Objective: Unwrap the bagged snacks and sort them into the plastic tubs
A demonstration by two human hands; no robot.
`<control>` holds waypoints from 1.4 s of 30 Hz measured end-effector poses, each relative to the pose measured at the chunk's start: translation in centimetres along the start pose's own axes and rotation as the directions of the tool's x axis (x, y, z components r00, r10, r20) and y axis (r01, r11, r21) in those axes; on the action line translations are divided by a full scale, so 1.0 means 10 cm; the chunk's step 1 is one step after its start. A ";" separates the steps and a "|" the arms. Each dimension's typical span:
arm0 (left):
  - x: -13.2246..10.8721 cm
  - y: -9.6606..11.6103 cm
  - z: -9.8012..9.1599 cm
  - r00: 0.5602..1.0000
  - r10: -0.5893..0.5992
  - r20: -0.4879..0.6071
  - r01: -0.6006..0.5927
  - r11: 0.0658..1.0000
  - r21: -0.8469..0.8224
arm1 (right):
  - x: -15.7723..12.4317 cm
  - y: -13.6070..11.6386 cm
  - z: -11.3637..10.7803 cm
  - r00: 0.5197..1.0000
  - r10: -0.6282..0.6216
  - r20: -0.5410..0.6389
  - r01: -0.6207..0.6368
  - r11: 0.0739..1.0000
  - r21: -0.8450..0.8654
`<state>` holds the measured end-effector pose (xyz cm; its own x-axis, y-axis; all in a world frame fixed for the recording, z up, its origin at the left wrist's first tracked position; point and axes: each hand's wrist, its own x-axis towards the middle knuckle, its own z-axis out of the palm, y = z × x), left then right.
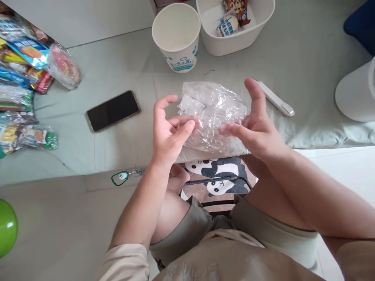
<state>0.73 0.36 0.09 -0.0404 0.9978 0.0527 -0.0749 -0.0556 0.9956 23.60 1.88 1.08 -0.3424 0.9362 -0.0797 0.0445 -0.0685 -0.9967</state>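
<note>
A crumpled clear plastic bag point(212, 113) is held up between both hands over the edge of a pale green sheet point(117, 74). My left hand point(168, 130) pinches its left side with thumb and fingers. My right hand point(254, 123) grips its right side, fingers pressed into the plastic and thumb raised. Whether anything is inside the bag is unclear.
A white paper cup point(176, 37) and a white tub point(234, 25) with snack packets stand at the back. A black phone point(113, 110) lies to the left, a white pen-like stick point(275, 98) to the right. Several snack packets point(26, 74) are piled far left. A green ball point(7, 227) sits low left.
</note>
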 end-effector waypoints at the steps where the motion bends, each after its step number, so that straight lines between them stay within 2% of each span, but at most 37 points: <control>1: -0.01 -0.01 0.00 1.000 -0.006 0.004 0.006 1.000 0.018 | 0.00 -0.01 0.03 0.999 -0.015 -0.042 0.013 0.998 -0.054; 3: -0.02 -0.01 -0.02 0.998 -0.043 0.049 0.040 0.998 0.054 | 0.00 -0.04 0.06 0.993 -0.032 -0.117 0.019 0.993 -0.117; 6: -0.02 0.00 -0.06 0.986 -0.077 0.145 0.068 0.995 0.069 | 0.01 -0.07 0.07 0.991 -0.027 -0.133 0.009 0.991 -0.132; 9: -0.01 0.01 -0.08 0.986 -0.043 0.163 0.033 0.997 0.064 | 0.01 -0.06 0.04 0.997 -0.048 -0.068 0.039 0.991 -0.126; 13: -0.01 0.02 -0.09 0.988 0.015 0.151 -0.038 0.988 0.152 | 0.02 -0.06 0.00 0.987 -0.152 0.044 0.158 0.968 -0.196; 17: 0.01 -0.01 -0.10 0.986 0.102 0.132 -0.139 0.938 0.318 | 0.04 -0.05 0.00 0.988 -0.154 0.008 0.146 0.922 -0.359; 22: 0.04 -0.02 -0.11 0.956 0.280 0.086 -0.281 0.796 0.535 | 0.07 0.03 0.03 0.968 -0.235 -0.090 0.151 0.828 -0.540; 24: 0.04 0.01 -0.11 0.935 0.351 0.060 -0.323 0.767 0.555 | 0.08 0.03 0.04 0.939 -0.319 -0.126 0.181 0.772 -0.609; 26: 0.02 0.06 -0.10 0.918 0.388 0.081 -0.373 0.779 0.505 | 0.08 -0.01 0.04 0.910 -0.402 -0.099 0.258 0.739 -0.622; 28: 0.00 0.08 -0.10 0.925 0.357 0.129 -0.379 0.845 0.377 | 0.07 -0.06 0.05 0.925 -0.379 -0.013 0.317 0.791 -0.523; 29: -0.01 0.08 -0.10 0.940 0.314 0.137 -0.341 0.889 0.306 | 0.06 -0.08 0.06 0.950 -0.312 0.019 0.288 0.851 -0.439; 30: -0.01 0.07 -0.10 0.959 0.253 0.127 -0.277 0.930 0.240 | 0.07 -0.09 0.08 0.976 -0.217 0.029 0.214 0.917 -0.338; 32: 0.00 0.03 -0.09 0.994 0.092 0.066 -0.100 0.986 0.135 | 0.08 -0.08 0.11 0.999 -0.022 -0.037 0.018 0.995 -0.098; 34: 0.01 -0.02 -0.06 0.999 -0.046 -0.014 0.046 0.999 0.022 | 0.10 -0.05 0.14 0.981 0.106 -0.160 -0.081 0.985 0.153; 36: 0.02 -0.06 -0.01 0.992 -0.093 -0.087 0.084 0.991 -0.102 | 0.12 -0.03 0.16 0.964 0.175 -0.201 -0.103 0.940 0.326; 39: 0.00 -0.09 0.13 0.987 -0.065 -0.147 0.035 0.981 -0.193 | 0.11 -0.03 0.20 0.972 0.229 -0.057 -0.191 0.905 0.381; 41: -0.05 -0.11 0.24 0.990 -0.059 -0.131 0.036 0.984 -0.175 | 0.11 -0.03 0.23 0.980 0.199 0.024 -0.194 0.914 0.356; 42: -0.07 -0.11 0.28 0.992 -0.064 -0.108 0.047 0.987 -0.153 | 0.10 -0.03 0.25 0.985 0.171 0.021 -0.168 0.925 0.342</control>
<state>3.61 -0.20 -0.82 -0.1432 0.9895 -0.0201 -0.2279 -0.0132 0.9736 20.91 2.03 1.28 -0.3497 0.9032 -0.2489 -0.2226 -0.3382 -0.9144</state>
